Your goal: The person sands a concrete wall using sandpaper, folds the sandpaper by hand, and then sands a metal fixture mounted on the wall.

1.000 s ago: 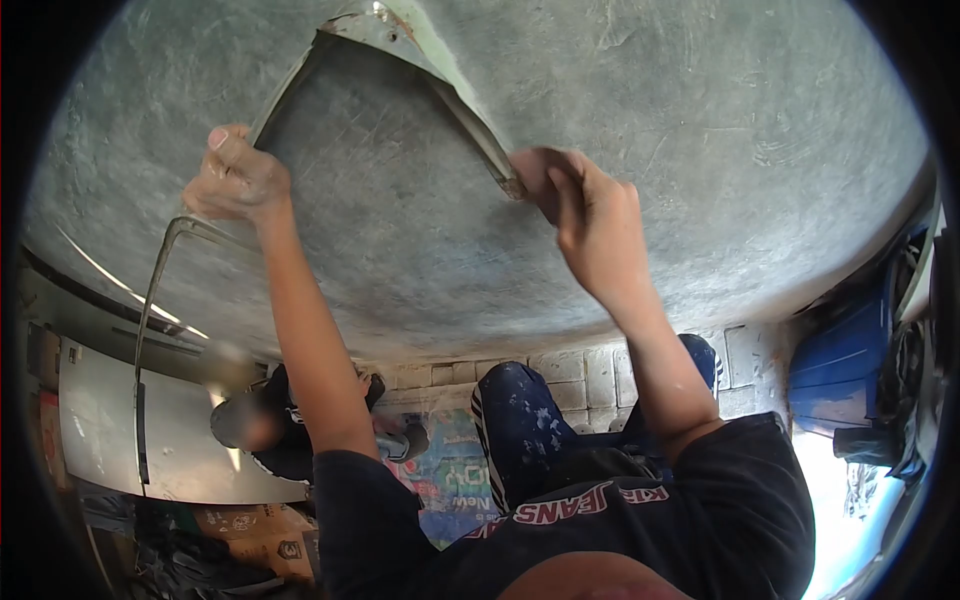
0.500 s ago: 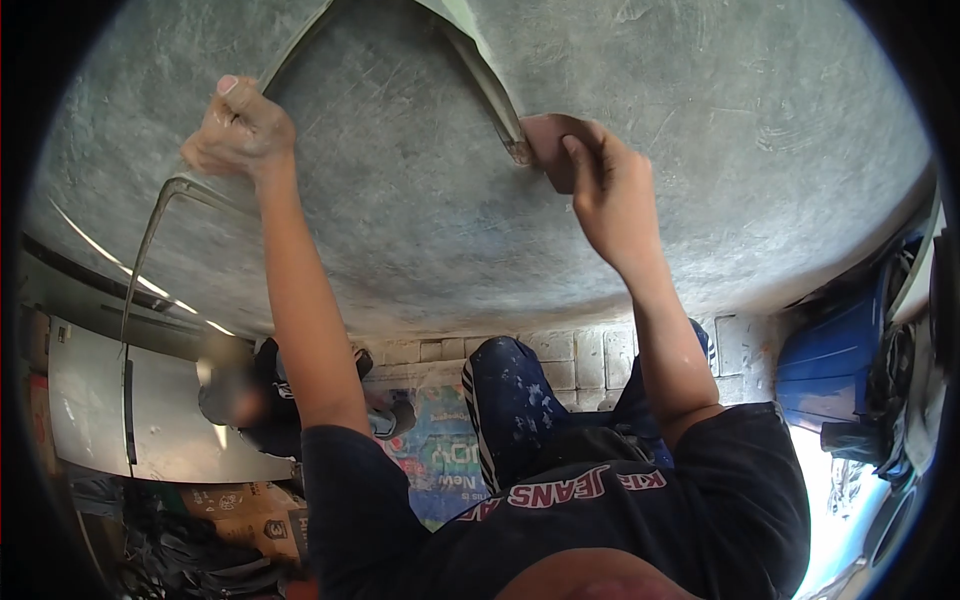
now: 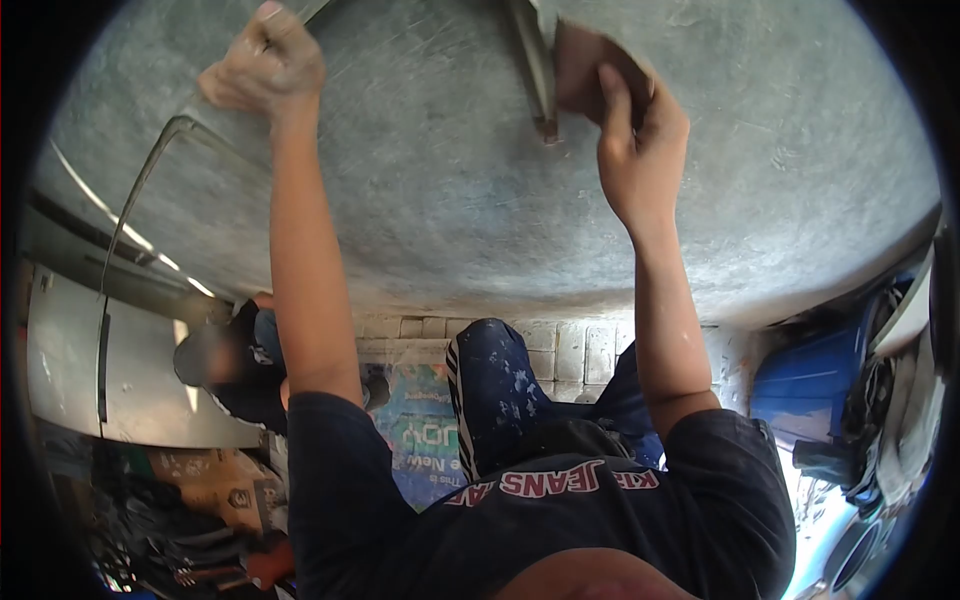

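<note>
A scuffed grey panel (image 3: pixel 440 210) fills the view ahead of me. My right hand (image 3: pixel 645 145) pinches a brown piece of sandpaper (image 3: pixel 590 65) between thumb and fingers. Its left edge lies against or very close to a narrow raised strip (image 3: pixel 538 70), whose lower end looks worn and brownish. At upper left, my left hand (image 3: pixel 265 65) is closed in a fist with the thumb up, next to the panel. Another edge strip appears just above it. Whatever its fingers grip, if anything, is hidden.
A bent dark seam (image 3: pixel 150 165) runs down the panel's left side. A co-worker (image 3: pixel 245 350) crouches at lower left by a pale metal panel (image 3: pixel 160 380). Printed sheeting (image 3: pixel 425 435) covers the floor beside light paving. Cardboard (image 3: pixel 205 480) lies lower left; a blue bin (image 3: pixel 810 380) stands right.
My right hand and the sandpaper have moved up along the strip, away from its lower end. My left hand also sits higher in view, still closed. The view has shifted slightly.
</note>
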`<state>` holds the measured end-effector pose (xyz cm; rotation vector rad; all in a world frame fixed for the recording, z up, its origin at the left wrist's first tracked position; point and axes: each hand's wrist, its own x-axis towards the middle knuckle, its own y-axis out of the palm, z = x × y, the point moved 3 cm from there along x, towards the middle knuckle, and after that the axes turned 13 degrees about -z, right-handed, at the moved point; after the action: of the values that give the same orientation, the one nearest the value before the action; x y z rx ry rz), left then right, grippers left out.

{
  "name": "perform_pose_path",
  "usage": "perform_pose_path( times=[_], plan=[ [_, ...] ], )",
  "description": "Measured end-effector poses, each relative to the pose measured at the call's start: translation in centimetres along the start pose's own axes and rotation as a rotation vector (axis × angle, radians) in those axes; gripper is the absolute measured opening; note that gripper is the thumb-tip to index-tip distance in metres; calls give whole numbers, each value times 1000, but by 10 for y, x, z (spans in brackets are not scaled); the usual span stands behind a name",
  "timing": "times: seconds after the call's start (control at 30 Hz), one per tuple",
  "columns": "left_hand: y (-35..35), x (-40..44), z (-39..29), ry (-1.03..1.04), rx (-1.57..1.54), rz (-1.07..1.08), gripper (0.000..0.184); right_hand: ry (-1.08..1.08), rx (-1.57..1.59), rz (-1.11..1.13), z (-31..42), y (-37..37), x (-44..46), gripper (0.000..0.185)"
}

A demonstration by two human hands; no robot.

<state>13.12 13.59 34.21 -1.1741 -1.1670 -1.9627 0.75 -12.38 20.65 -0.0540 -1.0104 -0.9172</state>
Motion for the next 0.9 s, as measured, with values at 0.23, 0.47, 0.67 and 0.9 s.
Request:
perform_pose_path(
  times=[0.23, 0.47, 0.67, 0.9],
  plan=[
    [-3, -2, 0, 47, -13, -31, 71, -36, -147, -40, -19, -6, -23, 19],
    [-5, -1, -9, -54, -41, -86, 73, -126, -64, -88, 9, -4, 7, 18],
    [-6, 2, -7, 15, 24, -29, 69, -19, -224, 180, -17, -17, -32, 30],
    [-4, 5, -19, -22, -106, -105, 75, -39, 53, -38, 3, 3, -7, 37]
  ],
)
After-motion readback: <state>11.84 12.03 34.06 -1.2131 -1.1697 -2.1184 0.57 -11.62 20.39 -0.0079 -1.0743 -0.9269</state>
